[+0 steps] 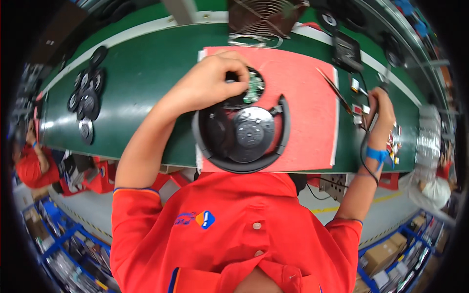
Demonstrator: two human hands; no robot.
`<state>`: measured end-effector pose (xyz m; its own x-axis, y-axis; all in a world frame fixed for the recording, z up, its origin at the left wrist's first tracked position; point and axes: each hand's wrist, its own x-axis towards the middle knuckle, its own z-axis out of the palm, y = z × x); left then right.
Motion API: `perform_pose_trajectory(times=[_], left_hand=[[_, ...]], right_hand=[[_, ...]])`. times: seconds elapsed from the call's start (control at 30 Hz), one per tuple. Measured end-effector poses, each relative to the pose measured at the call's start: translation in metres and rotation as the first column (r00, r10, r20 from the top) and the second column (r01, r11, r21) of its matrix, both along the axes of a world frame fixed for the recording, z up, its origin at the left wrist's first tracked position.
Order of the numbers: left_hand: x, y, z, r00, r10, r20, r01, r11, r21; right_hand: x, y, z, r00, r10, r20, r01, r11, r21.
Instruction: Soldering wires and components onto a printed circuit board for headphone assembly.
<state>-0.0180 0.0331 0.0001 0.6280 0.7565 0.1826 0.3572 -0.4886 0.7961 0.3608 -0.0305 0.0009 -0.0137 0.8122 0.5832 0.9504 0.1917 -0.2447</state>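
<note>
A black headphone [240, 168] lies on a pink mat [310, 122], its headband curved toward me. One of its ear cups shows a round black disc [251, 134]. The other, opened ear cup [234, 101] has a green circuit board [253, 88] exposed. Over that cup is my left hand [220, 80], thumb and forefinger pinched at the board's edge; what they grip is hidden. To the right of the mat, my right hand [382, 108] is closed around what looks like a corded soldering iron [384, 87], its black cable trailing along my forearm.
Tweezers [334, 90] rest across the mat's right edge. Small batteries [357, 110] lie near my right hand. Several round black parts [88, 102] sit on the green table at left. A fan with a wire guard [264, 17] and a black box [347, 52] stand at the back.
</note>
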Motion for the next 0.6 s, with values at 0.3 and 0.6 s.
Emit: perform_pose_trajectory(times=[0.3, 0.6], left_hand=[[0.004, -0.012, 0.02, 0.927, 0.146, 0.345, -0.042, 0.955, -0.293], [0.005, -0.025, 0.028, 0.86, 0.177, 0.479, 0.13, 0.831, -0.541]], right_hand=[[-0.136, 0.008, 0.032, 0.751, 0.609, -0.256, -0.572, 0.793, 0.209], [-0.187, 0.014, 0.024, 0.584, 0.69, -0.427, -0.649, 0.713, 0.265]])
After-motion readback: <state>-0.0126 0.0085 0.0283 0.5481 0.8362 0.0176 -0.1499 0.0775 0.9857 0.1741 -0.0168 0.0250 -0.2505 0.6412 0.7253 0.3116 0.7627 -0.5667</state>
